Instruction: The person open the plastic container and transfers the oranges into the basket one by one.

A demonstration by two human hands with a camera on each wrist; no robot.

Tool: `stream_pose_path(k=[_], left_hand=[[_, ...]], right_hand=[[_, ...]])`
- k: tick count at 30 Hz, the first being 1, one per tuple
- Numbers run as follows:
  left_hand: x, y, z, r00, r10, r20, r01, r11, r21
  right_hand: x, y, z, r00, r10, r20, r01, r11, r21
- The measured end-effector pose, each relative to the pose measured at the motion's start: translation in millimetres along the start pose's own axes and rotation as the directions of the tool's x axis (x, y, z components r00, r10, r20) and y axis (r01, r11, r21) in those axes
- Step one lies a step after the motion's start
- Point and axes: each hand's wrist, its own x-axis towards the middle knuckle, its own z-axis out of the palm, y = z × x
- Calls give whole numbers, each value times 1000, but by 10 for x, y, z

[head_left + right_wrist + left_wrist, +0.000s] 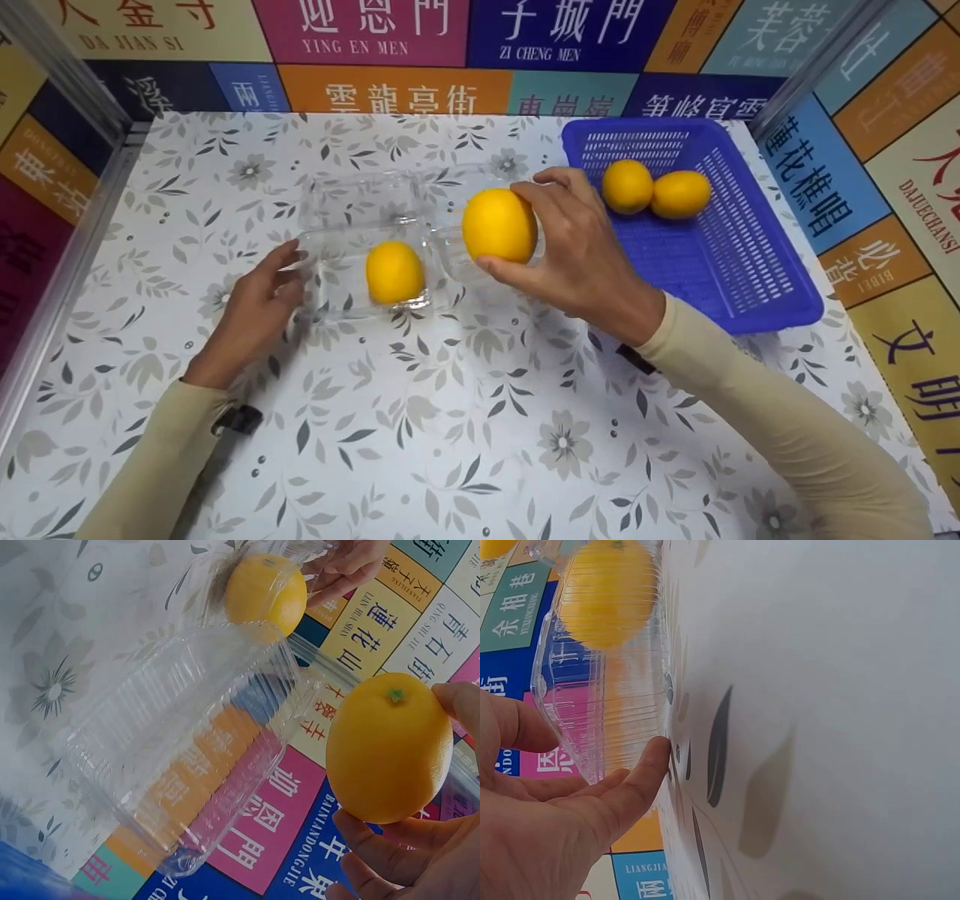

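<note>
Yellow lemon (499,225) pinched in raised right hand (581,251), left hand (251,315) touching clear tray (337,255)

A tabletop (465,420) covered in a white sheet printed with grey leaves and flowers fills the head view. Panels (390,45) of coloured rectangles bearing Chinese characters and Latin lettering, such as "YING EN MEN" and "ZI CHENG MEN", enclose its far, left and right edges. Metal posts (67,75) stand at the two far corners. Lighting is even and bright.
</note>
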Motion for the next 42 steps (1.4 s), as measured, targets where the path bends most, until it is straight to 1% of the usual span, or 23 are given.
stream_pose_path(k=[6, 10, 14, 19, 22, 26, 33, 37, 42], left_hand=[[13, -20, 3, 1000, -3, 3, 3, 1000, -15], [8, -22, -1, 1000, 0, -2, 0, 1000, -14], [-1, -4, -1, 1000, 3, 2, -3, 1000, -7], [-3, -4, -2, 1000, 5, 7, -5, 1000, -8], [-6, -4, -3, 1000, 3, 4, -3, 1000, -14], [-7, -1, -4, 1000, 5, 0, -5, 1000, -22], [4, 0, 2, 1000, 9, -8, -9, 1000, -11], [5, 2, 6, 1000, 18, -13, -18, 1000, -10], [-3, 7, 7, 1000, 12, -11, -12, 1000, -14]], right_hand=[[6, 94, -98, 1000, 23, 3, -23, 1000, -6], [17, 164, -134, 999, 54, 0, -54, 998, 20], [33, 224, -179, 993, 116, 11, -117, 992, 40], [52, 310, -251, 975, 219, 40, -221, 973, 61], [73, 368, -298, 948, 306, 86, -314, 945, 91], [105, 459, -356, 896, 416, 152, -435, 892, 123], [127, 699, -427, 821, 540, 187, -563, 819, 109], [122, 868, -432, 795, 575, 192, -596, 799, 77], [107, 1061, -431, 774, 597, 210, -613, 790, 14]])
